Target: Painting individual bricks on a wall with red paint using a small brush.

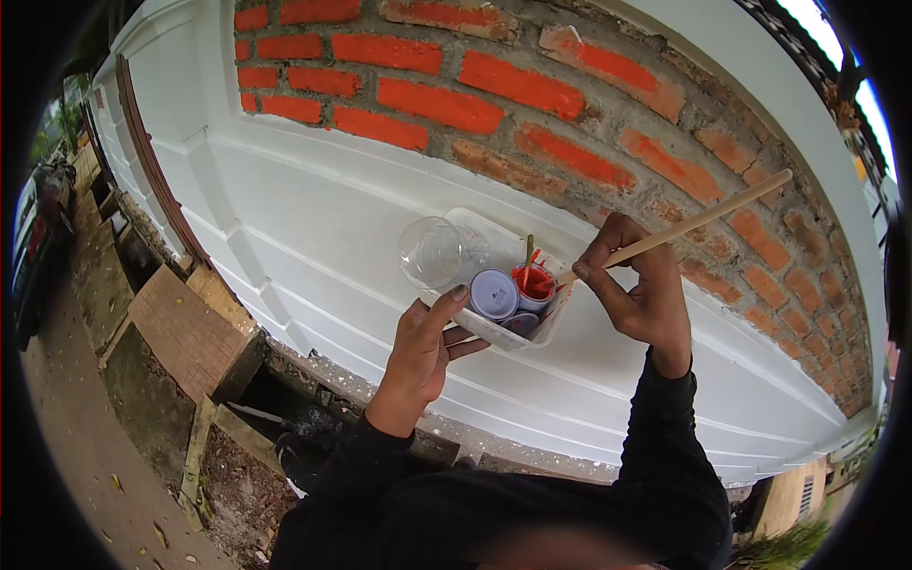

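My left hand (418, 351) grips a white plastic tray (546, 328) from below, thumb up at its near left side. The tray holds a lidded small can (493, 295), an open can of red paint (534, 293) with a thin stick (527, 253) standing in it, and another small can (522, 325). A clear plastic cup (432, 249) sits at its left end. My right hand (638, 285) pinches a long wooden handle (712, 214) near its lower end, which reaches to the red paint; whether it ends in bristles I cannot tell.
A brick wall panel (518, 84), partly painted red, rises above white moulded plasterwork (285, 218). Below are a narrow drain (266, 394), a paved slab (190, 332) and my shoe (290, 456). A parked dark vehicle (43, 247) stands at the left beside the path.
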`<state>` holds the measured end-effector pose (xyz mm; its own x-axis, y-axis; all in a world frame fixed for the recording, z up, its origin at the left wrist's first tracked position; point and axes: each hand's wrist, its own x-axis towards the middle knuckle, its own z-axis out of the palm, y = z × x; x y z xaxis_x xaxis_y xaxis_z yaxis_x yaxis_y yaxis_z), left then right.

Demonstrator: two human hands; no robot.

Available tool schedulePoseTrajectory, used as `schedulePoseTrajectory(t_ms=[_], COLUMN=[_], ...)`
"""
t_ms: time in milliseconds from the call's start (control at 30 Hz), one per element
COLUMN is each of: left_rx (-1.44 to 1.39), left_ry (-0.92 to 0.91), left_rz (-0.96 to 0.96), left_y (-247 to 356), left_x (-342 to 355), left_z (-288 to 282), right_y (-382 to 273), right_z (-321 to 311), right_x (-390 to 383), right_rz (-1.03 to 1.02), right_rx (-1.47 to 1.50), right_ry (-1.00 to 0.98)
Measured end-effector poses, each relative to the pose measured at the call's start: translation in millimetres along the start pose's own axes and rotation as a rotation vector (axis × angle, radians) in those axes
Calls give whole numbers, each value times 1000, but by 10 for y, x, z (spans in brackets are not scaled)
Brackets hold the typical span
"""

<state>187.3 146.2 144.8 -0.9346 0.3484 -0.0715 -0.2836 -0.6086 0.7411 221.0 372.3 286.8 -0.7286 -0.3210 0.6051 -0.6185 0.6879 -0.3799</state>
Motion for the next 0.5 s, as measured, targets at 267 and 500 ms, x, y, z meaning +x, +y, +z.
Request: schedulePoseTrajectory(t_ms=[267, 500], left_rx=[2, -35], left_ry=[9, -16], left_rz=[7, 7], left_y=[29, 115], left_x=[14, 39], left_z=[26, 12], right_y=[280, 349], right_z=[-35, -66], right_x=[-107, -292], right_rz=[134, -39], right_rx=[228, 396], right_ry=[210, 318])
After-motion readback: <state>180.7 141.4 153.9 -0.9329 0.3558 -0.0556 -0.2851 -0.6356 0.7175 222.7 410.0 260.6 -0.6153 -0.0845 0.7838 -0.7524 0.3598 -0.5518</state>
